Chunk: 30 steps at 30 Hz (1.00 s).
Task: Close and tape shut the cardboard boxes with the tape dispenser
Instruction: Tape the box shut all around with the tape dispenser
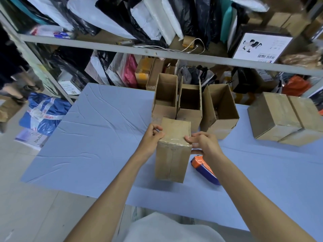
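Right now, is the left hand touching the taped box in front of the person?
Touching. The head view shows the left hand with its fingers curled against the top left edge of the taped box.

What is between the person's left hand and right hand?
In the head view, a closed cardboard box with clear tape over its top; the left hand and right hand grip it from either side.
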{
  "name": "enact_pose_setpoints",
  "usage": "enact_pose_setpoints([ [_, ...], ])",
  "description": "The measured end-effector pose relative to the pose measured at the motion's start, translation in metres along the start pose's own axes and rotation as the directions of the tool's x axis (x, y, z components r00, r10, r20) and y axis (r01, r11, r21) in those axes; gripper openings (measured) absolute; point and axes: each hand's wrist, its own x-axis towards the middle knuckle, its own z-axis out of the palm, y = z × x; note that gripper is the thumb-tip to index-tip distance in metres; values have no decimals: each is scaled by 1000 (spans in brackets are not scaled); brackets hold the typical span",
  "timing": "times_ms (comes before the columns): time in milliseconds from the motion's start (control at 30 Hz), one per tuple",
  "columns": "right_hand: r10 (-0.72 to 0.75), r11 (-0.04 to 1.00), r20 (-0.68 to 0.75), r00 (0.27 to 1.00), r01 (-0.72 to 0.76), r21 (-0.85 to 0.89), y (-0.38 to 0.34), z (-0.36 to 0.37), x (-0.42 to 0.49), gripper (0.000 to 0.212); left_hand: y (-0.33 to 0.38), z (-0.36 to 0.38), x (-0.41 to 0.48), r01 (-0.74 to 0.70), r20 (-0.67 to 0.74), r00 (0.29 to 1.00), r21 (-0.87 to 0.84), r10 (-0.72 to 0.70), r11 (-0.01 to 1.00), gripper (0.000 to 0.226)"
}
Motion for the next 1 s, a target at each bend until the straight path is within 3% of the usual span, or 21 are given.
enact_pose_setpoints([
  [100,36,998,-25,999,-35,53,-1,1,1,19,1,-1,0,-6,21,1000,-2,6,1000,5],
  [233,-74,997,-47,996,74,6,4,5,-3,8,-5,0,-3,-90,-40,995,93,94,992,9],
  [333,-148,989,-36,988,147,-34,8,10,-8,25,-11,0,-5,-141,-53,987,137,149,981,15],
  [433,-168,981,-45,985,163,-105,11,14,-9,32,-14,-2,-5,-109,-63,991,125,117,986,17],
  [633,-107,994,-61,992,109,32,15,9,-8,16,-12,-1,-3,-90,-33,995,91,94,992,19],
  [767,-102,995,-182,978,100,-20,17,19,0,15,-10,-3,1,-74,-26,997,25,74,997,20],
  [900,-182,981,-308,934,151,-123,19,26,2,36,-11,-6,3,-74,-7,997,-12,74,997,18],
  [1000,-265,962,-277,924,231,-148,25,24,2,40,-13,-2,1,-102,9,995,-41,103,994,19],
])
